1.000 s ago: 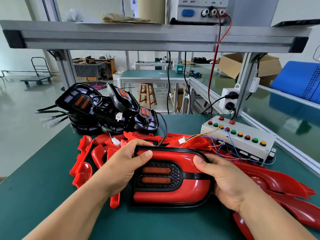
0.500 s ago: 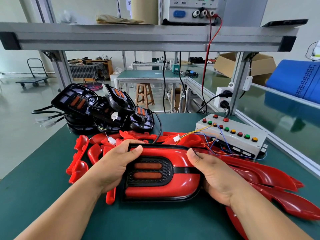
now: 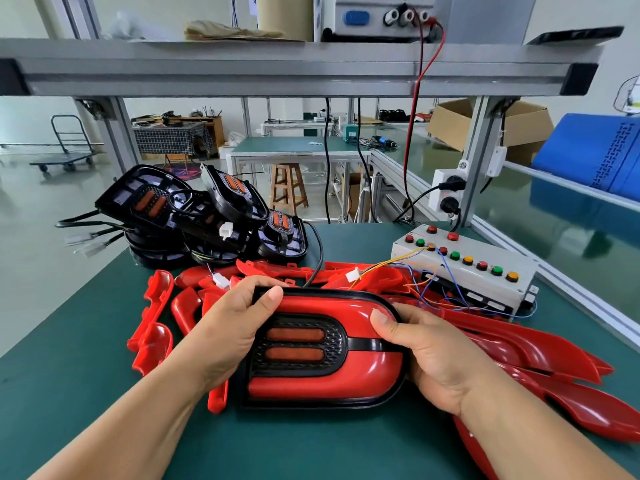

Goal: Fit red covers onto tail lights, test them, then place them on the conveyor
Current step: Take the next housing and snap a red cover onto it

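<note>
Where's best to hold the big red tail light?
Probably take the tail light by its two short ends, one hand from each side: it is wide and flat. The left hand and right hand grip it so, thumbs on top.

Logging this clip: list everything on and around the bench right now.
tail light: one, red cover on black housing, table centre
bare tail lights: several, black with orange lenses, piled back left
loose covers: many, red, behind and beside the held light
test box: one, pale grey with coloured buttons, back right
power supply: one, pale grey, shelf above
conveyor: one, green, right of table
left hand: grips tail light's left end
right hand: grips its right end
</note>
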A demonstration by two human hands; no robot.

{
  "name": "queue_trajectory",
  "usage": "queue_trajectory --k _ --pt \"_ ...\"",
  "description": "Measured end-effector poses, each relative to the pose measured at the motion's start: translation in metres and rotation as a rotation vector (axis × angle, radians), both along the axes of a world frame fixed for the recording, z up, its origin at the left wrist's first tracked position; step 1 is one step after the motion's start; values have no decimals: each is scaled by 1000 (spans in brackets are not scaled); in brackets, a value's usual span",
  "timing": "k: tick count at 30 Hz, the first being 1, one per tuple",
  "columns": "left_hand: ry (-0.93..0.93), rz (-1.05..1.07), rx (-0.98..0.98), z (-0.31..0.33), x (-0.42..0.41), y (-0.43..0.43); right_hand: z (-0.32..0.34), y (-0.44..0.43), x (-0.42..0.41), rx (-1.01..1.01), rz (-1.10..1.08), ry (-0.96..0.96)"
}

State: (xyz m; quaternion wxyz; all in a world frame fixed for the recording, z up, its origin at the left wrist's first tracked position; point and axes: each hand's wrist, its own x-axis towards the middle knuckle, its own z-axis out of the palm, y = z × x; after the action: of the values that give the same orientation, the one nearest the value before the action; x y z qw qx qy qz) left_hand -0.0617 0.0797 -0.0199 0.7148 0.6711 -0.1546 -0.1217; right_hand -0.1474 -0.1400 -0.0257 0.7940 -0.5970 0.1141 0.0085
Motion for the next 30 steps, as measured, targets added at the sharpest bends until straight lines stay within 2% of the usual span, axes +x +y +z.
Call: queue_trajectory --k 6,13,18,30 --pt "97 -10 -27 0 -2 -2 -1 5 -1 14 -26 -14" --pt "213 -39 78 1 2 1 1 2 -2 -38 74 21" --pt "313 -130 43 7 3 7 1 1 0 -6 103 30" --pt "199 -293 67 13 8 24 1 3 -1 -50 15 70"
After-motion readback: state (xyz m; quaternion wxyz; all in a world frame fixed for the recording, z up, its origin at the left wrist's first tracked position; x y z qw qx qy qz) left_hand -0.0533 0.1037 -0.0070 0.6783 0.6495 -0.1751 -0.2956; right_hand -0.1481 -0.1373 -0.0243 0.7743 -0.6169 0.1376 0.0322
